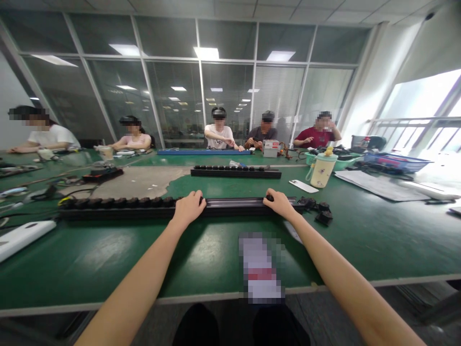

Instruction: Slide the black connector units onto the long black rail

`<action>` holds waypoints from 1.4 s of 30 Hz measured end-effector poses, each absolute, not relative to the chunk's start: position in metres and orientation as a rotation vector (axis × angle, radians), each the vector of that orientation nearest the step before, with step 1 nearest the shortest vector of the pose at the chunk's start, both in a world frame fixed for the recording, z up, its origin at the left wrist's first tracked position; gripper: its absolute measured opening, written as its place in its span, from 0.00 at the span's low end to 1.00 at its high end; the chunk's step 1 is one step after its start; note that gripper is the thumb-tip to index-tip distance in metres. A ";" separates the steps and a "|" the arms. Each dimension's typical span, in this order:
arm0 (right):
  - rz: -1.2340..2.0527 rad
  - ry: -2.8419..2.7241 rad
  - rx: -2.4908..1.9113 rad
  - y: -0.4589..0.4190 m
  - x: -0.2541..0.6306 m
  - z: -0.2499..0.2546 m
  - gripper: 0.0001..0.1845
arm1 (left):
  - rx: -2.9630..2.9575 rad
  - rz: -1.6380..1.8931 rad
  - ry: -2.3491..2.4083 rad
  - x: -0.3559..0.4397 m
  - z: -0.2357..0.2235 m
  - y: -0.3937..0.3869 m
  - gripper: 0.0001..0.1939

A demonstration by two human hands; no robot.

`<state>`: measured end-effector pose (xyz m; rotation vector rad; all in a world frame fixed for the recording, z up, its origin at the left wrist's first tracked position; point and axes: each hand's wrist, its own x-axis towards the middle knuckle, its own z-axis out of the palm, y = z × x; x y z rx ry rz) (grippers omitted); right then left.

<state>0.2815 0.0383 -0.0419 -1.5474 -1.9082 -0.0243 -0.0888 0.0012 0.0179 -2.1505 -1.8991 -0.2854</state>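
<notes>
A long black rail [234,211] lies across the green table, with a row of black socket-like blocks [118,203] along its left part. Bare grey channel shows between my two hands. My left hand [188,209] is closed at the end of that row, its fingers round a black block [201,199]. Near the rail's right end, my right hand [281,204] pinches a small dark block [269,197] just over the channel. Fingers hide most of both blocks, so I cannot tell how they sit in the rail. Several loose black blocks [324,214] lie beyond the right end.
A second black rail [236,172] and a blue bar [203,152] lie farther back. To the right are a white phone [303,186], a yellow cup [322,172] and papers [378,185]. A white power strip [27,238] lies left. Several people sit opposite.
</notes>
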 end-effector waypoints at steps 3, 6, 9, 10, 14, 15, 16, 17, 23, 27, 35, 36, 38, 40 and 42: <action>0.006 -1.913 -1.550 0.035 0.284 -0.040 0.08 | -2.145 -0.286 -1.911 -0.086 0.019 -0.002 0.18; 0.038 -1.903 -1.552 0.033 0.287 -0.040 0.10 | -2.151 -0.274 -1.908 -0.086 0.019 -0.001 0.19; 0.075 -1.880 -1.552 0.034 0.290 -0.041 0.12 | -2.162 -0.266 -1.893 -0.088 0.018 0.001 0.19; 0.086 -1.870 -1.551 0.035 0.290 -0.042 0.12 | -2.166 -0.264 -1.887 -0.089 0.018 0.002 0.19; 0.113 -1.838 -1.545 0.036 0.290 -0.044 0.13 | -2.178 -0.257 -1.873 -0.091 0.018 0.004 0.18; 0.117 -1.835 -1.544 0.036 0.290 -0.044 0.12 | -2.179 -0.256 -1.873 -0.091 0.018 0.003 0.18; 0.119 -1.834 -1.543 0.036 0.290 -0.044 0.12 | -2.178 -0.257 -1.875 -0.091 0.018 0.003 0.18; 0.121 -1.834 -1.543 0.036 0.290 -0.044 0.12 | -2.176 -0.258 -1.877 -0.091 0.018 0.003 0.18; 0.114 -1.842 -1.545 0.034 0.288 -0.041 0.11 | -2.172 -0.284 -1.882 -0.091 0.016 0.003 0.18; 0.114 -1.839 -1.561 0.033 0.287 -0.040 0.11 | -2.172 -0.299 -1.880 -0.092 0.013 0.005 0.19; 0.085 -1.892 -1.632 0.029 0.288 -0.036 0.13 | -2.161 -0.297 -1.875 -0.094 0.011 0.007 0.19; 0.074 -1.897 -1.654 0.028 0.288 -0.036 0.13 | -2.159 -0.297 -1.875 -0.094 0.011 0.007 0.19; 0.047 -1.895 -1.712 0.027 0.289 -0.035 0.16 | -2.157 -0.297 -1.874 -0.094 0.011 0.007 0.19; 0.021 -1.886 -1.772 0.026 0.289 -0.035 0.19 | -2.158 -0.297 -1.876 -0.094 0.011 0.007 0.19; 0.006 -1.891 -1.806 0.024 0.289 -0.035 0.21 | -2.157 -0.298 -1.877 -0.094 0.010 0.007 0.19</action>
